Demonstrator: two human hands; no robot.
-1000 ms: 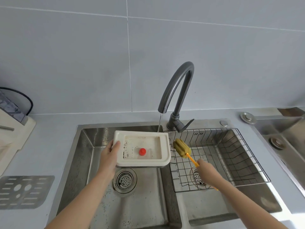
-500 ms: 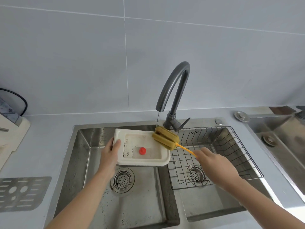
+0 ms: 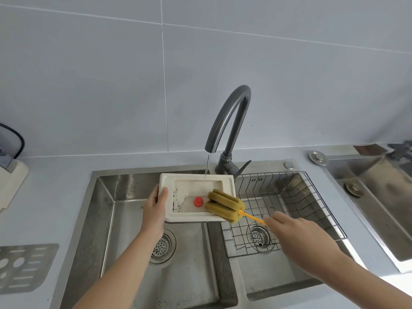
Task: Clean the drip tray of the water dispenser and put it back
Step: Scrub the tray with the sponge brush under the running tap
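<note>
Over the left basin [image 3: 124,219] of the double sink, the one drip tray [image 3: 197,198] is held in the air under the tap [image 3: 229,130], its open side up and tilted a little toward the camera. Its long axis runs left to right, roughly parallel to the back wall. A thin stream of water [image 3: 207,166] falls from the spout onto the tray's far inner edge. Inside the tray sit one red float [image 3: 198,201], dark specks along the left inner wall and a shallow film of water. The left hand [image 3: 155,210] grips the tray's left short edge, thumb on top of the rim and fingers hidden beneath. The right hand [image 3: 296,237] is closed around the orange handle of one sponge brush [image 3: 225,206], whose yellow-green ribbed head rests on the tray's right near corner, the handle slanting down to the right.

The sink has two basins, each with one drain. The right basin [image 3: 289,275] holds one wire basket [image 3: 312,201], hung on its rim. On the counter [image 3: 55,186] at lower left lies one grey slotted grate [image 3: 22,266]. A second sink [image 3: 379,197] shows at far right.
</note>
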